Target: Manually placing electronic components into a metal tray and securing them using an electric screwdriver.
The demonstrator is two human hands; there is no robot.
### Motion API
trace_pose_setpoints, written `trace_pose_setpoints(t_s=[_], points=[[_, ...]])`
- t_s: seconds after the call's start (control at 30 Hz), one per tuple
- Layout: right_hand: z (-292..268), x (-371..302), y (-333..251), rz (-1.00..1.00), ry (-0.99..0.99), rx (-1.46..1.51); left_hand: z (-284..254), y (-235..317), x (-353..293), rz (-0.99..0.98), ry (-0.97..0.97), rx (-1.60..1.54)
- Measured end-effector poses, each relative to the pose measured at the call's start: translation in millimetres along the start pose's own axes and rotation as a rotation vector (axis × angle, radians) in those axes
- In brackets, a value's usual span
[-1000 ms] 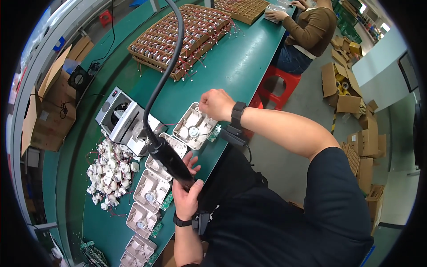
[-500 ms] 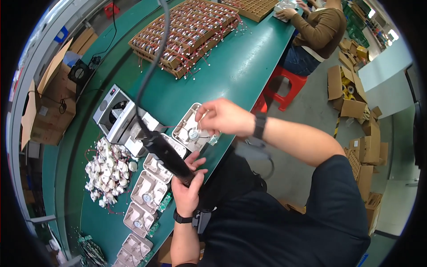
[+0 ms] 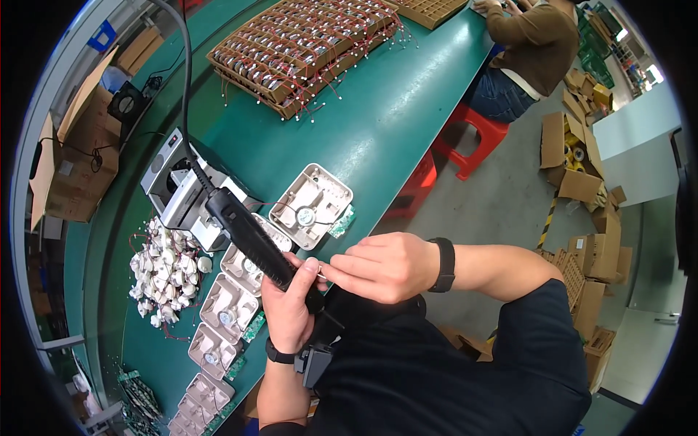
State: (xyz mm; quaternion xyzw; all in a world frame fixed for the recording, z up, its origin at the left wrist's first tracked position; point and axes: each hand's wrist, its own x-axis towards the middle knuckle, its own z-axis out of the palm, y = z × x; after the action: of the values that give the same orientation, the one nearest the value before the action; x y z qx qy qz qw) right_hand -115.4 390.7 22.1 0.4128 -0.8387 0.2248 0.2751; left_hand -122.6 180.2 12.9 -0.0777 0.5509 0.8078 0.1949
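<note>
A black electric screwdriver (image 3: 249, 240) on a cable slants down across my left hand (image 3: 289, 314). The left thumb and fingers are closed around its lower part. Pinched fingers of my right hand (image 3: 385, 267) meet the left thumb tip, with a small pale thing between them, too small to name. Just beyond both hands, an open beige plastic housing (image 3: 323, 190) holds a round disc part (image 3: 306, 216) with thin wires. A green circuit board (image 3: 342, 221) lies against its right edge. More housings (image 3: 225, 299) with similar parts and boards run toward the near left.
A grey and white box-shaped machine (image 3: 179, 190) stands left of the housings. Nearby is a heap of white wired parts (image 3: 166, 272). Stacked cardboard divider trays (image 3: 291, 54) of wired parts sit farther back. A person (image 3: 534, 47) is seated beyond a red stool (image 3: 476, 138).
My right hand has drawn back from over the far housing to my left hand's fingertips. The left fingers, spread before, have closed in. The view has shifted a little.
</note>
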Motion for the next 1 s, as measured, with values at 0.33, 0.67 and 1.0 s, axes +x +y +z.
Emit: trace_pose_setpoints(t_s=[0.33, 0.67, 1.0], points=[[39, -4, 107, 0.229, 0.037, -0.146, 3, -20, 5, 0.065, 0.144, 0.550], [66, 13, 124, 0.175, -0.206, -0.186, -5, -35, 7, 0.175, 0.123, 0.600], [51, 22, 129, 0.144, -0.430, -0.236, -3, -33, 9, 0.197, 0.071, 0.493]])
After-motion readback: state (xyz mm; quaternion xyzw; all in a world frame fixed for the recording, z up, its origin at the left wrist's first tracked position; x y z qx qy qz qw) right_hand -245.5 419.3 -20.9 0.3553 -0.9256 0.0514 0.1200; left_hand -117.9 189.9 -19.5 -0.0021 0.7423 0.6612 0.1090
